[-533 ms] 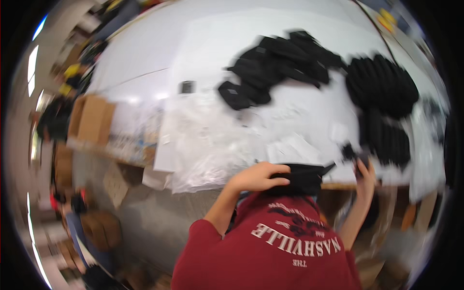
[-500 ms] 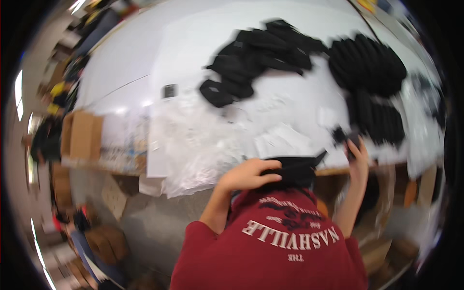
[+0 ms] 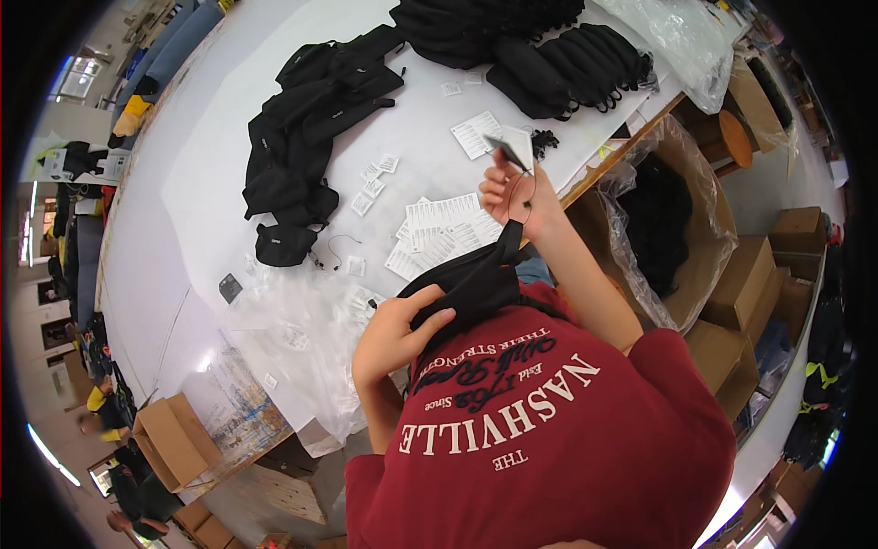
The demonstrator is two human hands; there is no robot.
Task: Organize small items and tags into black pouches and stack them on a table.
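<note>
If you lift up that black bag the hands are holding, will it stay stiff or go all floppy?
Probably floppy: the black fabric bag sags and folds between the left hand and the right hand. It looks light, since a loose grip holds it up. It likely won't roll, as the same bags on the white table lie flat.

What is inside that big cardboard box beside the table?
The cardboard box has a clear plastic liner holding a heap of black fabric items. What lies beneath the heap, and the box's bottom, is covered.
</note>
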